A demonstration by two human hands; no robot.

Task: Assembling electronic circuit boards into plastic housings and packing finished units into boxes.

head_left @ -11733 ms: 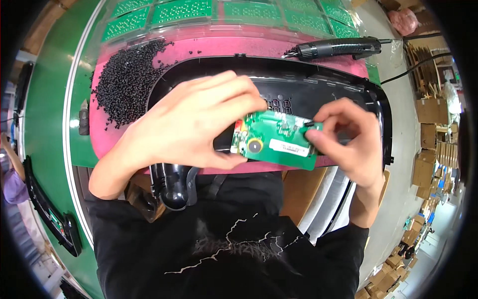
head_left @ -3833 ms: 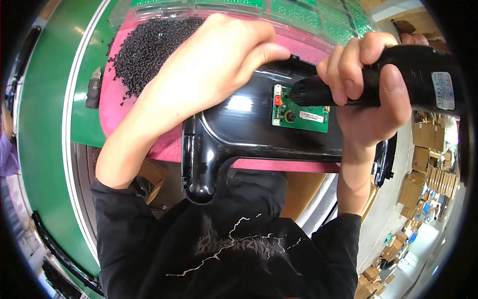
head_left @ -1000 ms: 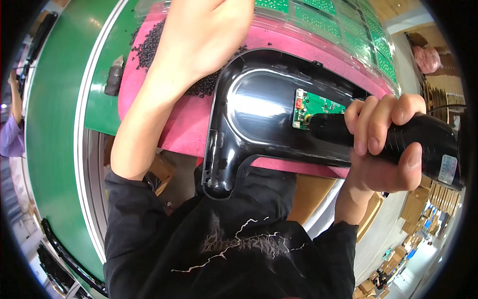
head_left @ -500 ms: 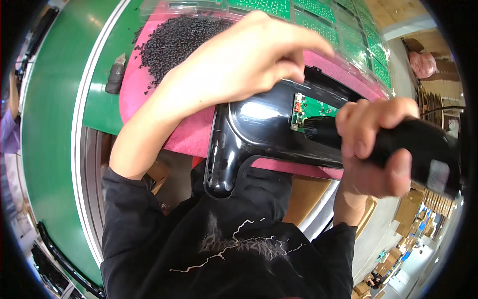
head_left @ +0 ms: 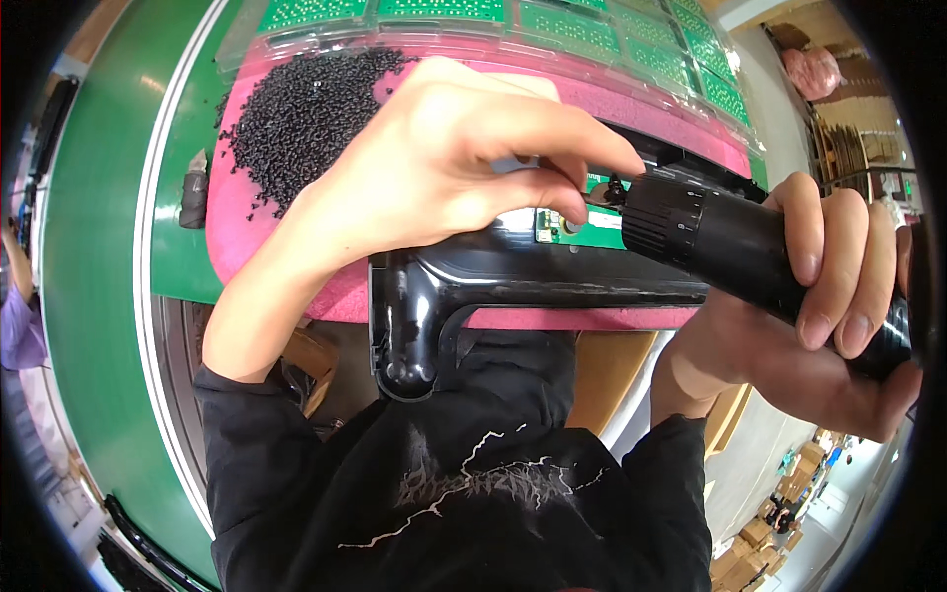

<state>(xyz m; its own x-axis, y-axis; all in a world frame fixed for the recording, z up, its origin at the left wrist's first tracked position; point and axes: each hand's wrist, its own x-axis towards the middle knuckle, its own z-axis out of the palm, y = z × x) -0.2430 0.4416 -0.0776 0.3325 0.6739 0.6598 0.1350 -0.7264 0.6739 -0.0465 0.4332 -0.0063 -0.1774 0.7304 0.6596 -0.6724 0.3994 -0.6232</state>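
Note:
My right hand (head_left: 838, 276) is wrapped round a black electric screwdriver (head_left: 715, 232), held tilted with its ridged collar toward the left. At its front, the thumb and fingers of my left hand (head_left: 464, 158) are closed in a pinch by the metal bit (head_left: 598, 199). Small black screws (head_left: 617, 187) show between those fingers and the collar; exactly how they sit is hidden. Beneath both hands lies a glossy black plastic housing (head_left: 533, 271), its rounded arm pointing toward me. A green circuit board (head_left: 592, 233) sits in the housing, partly covered by my left hand and the screwdriver.
A heap of small black screws (head_left: 306, 118) lies on the pink mat (head_left: 237, 232). Behind it, clear plastic trays (head_left: 513, 47) hold several green boards. A dark wrapped stick (head_left: 194, 192) rests on the green table (head_left: 109, 197) to the left. Cardboard boxes (head_left: 760, 538) stand at right.
The screwdriver has been drawn up and away from the board. My left hand has lowered, its fingertips now meeting the bit. The view has shifted slightly, moving housing and mat leftward.

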